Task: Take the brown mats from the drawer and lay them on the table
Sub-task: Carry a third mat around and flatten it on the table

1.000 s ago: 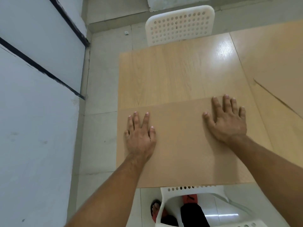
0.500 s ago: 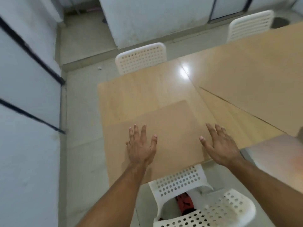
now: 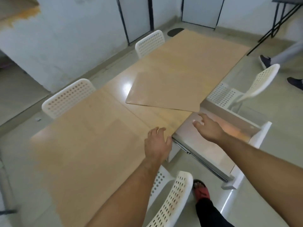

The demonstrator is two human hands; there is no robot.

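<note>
A large brown mat (image 3: 180, 74) lies skewed across the far half of the light wooden table (image 3: 114, 115), one corner overhanging the near edge. Another brown mat (image 3: 78, 161) lies flat on the near left part of the table, blurred. A white drawer (image 3: 229, 145) stands pulled out from the table's near side. My right hand (image 3: 207, 127) hovers over the drawer's inside, fingers apart, holding nothing. My left hand (image 3: 157, 145) hangs over the table edge beside the drawer's metal rail, fingers spread and empty. What lies in the drawer is too washed out to tell.
White perforated chairs stand around the table: at the far side (image 3: 68, 99), further back (image 3: 150, 42), at the right (image 3: 255, 86) and right below me (image 3: 172, 202). Another person's feet (image 3: 265, 61) are at the upper right. My foot in a red sandal (image 3: 202, 190) is on the floor.
My hands have lifted off the mat on the left and swung right to the open drawer. My view has turned right, bringing the second mat and the drawer into sight.
</note>
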